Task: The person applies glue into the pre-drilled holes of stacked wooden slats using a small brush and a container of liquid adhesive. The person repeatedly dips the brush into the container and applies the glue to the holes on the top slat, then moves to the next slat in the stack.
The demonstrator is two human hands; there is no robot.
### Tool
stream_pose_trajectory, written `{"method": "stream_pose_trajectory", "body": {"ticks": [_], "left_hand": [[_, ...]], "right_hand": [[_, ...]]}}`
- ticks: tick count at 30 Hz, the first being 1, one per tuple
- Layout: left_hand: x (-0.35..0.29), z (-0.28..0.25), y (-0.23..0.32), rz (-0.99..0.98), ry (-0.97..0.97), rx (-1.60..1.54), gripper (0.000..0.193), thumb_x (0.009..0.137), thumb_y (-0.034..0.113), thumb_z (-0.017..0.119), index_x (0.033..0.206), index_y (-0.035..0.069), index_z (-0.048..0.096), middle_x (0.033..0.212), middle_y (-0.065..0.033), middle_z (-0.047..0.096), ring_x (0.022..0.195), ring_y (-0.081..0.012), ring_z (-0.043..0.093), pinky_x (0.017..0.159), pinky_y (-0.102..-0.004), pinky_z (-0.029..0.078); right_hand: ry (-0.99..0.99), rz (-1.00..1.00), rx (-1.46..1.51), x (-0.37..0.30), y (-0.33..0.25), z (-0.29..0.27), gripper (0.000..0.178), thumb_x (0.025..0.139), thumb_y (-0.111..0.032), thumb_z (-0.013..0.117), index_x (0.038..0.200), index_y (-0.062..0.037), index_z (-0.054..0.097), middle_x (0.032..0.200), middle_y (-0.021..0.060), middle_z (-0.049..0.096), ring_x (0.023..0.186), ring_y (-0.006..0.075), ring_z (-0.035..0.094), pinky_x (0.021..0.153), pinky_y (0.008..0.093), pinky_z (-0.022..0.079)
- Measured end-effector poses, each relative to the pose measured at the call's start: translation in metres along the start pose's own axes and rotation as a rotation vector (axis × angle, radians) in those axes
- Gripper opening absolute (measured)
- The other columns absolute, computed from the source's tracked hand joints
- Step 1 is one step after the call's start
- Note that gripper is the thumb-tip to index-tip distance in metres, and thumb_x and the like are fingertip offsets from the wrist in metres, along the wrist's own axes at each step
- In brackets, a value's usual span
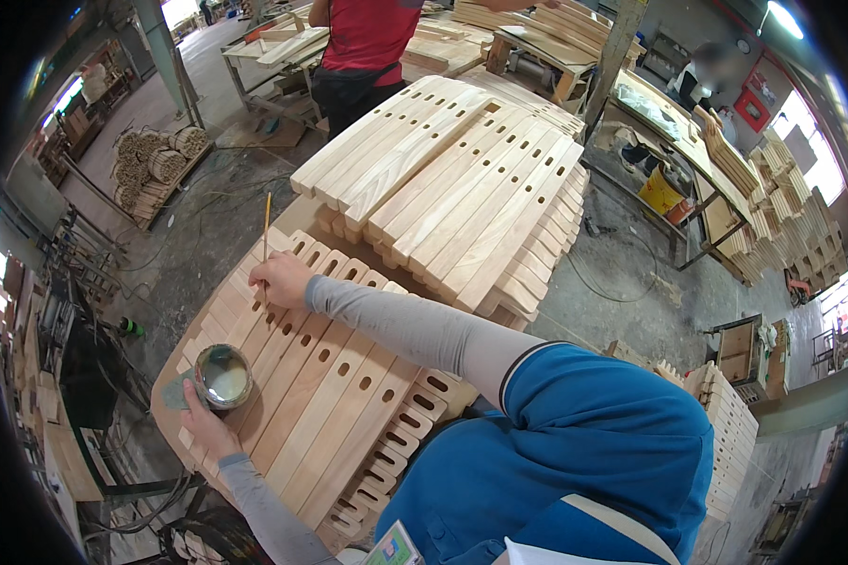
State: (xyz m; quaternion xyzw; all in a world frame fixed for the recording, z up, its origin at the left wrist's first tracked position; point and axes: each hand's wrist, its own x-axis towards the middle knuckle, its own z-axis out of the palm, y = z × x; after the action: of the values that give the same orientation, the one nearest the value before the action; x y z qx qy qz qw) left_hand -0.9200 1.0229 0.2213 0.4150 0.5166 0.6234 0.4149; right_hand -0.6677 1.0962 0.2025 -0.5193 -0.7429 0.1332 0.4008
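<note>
My right hand (283, 280) pinches a thin wooden-handled brush (268, 212), held upright with its lower end down at the slots of a wooden slat (297, 363). My left hand (207, 426) grips the near left side of a small round can (247, 394) that holds whitish liquid. A flat grey-green flap (177, 388) sticks out beside the can by my fingertips; whether it is a lid or a handle I cannot tell. Both hands are over rows of pale slats with oval slots, laid side by side in a stack. The brush's tip is too small to make out.
Beyond my right arm stands a taller stack of slotted slats (481, 188). A person in a red shirt (372, 38) stands behind it. Bundled sticks (160, 155) lie on a pallet at the left. At the right are a yellow bucket (664, 188) and a workbench with another person (697, 80).
</note>
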Motion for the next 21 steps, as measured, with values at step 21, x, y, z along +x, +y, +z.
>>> {"method": "stream_pose_trajectory", "body": {"ticks": [21], "left_hand": [[0.0003,-0.0018,-0.0002,0.014,0.014,0.006,0.031,0.087,0.025,0.054,0.097,-0.004,0.057,0.094,-0.0073,0.060,0.082,-0.0135,0.057,0.072,-0.0258,0.046]], "right_hand": [[0.016,-0.012,-0.025,-0.0003,-0.0017,0.0011,0.015,0.073,-0.010,0.052,0.082,-0.0116,0.064,0.076,0.0064,0.063,0.082,0.0260,0.053,0.075,0.0372,0.039]]}}
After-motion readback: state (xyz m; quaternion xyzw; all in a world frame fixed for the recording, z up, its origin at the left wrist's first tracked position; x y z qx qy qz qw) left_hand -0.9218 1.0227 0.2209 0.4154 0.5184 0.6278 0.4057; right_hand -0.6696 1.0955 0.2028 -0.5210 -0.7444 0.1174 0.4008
